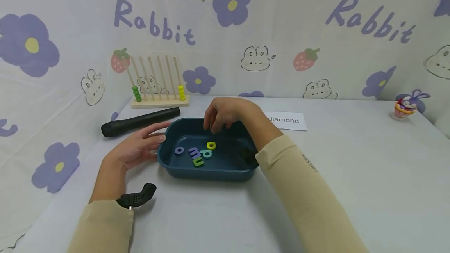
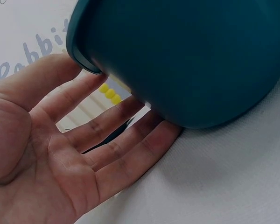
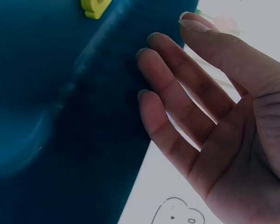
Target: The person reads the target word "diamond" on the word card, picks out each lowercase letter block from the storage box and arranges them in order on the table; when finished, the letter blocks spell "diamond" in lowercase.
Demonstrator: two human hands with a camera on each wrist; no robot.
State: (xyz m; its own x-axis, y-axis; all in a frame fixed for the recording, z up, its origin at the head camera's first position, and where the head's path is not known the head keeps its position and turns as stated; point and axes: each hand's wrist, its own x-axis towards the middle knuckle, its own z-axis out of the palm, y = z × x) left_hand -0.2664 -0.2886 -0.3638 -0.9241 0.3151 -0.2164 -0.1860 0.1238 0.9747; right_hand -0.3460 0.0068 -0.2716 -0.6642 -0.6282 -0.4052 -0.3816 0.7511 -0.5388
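Observation:
A dark teal basin (image 1: 225,175) sits on the table with several small letters lying in its left half. Among them are a purple o (image 1: 177,151), a green letter (image 1: 198,163) and a yellow letter (image 1: 211,143). My left hand (image 1: 135,149) is at the basin's left end, its extended fingers against the outer wall in the left wrist view. Over the far side of the basin hangs my right hand (image 1: 225,114), fingers pointing down and loosely bent. In the right wrist view its fingers (image 3: 161,72) are spread beside the basin wall, with nothing seen between them.
Behind the basin's right end lies a white card (image 1: 293,125) printed "diamond", partly covered by my right arm. A black microphone (image 1: 140,122) lies at the back left, before a wooden bead rack (image 1: 159,104). A small cupcake-like ornament (image 1: 403,109) stands far right.

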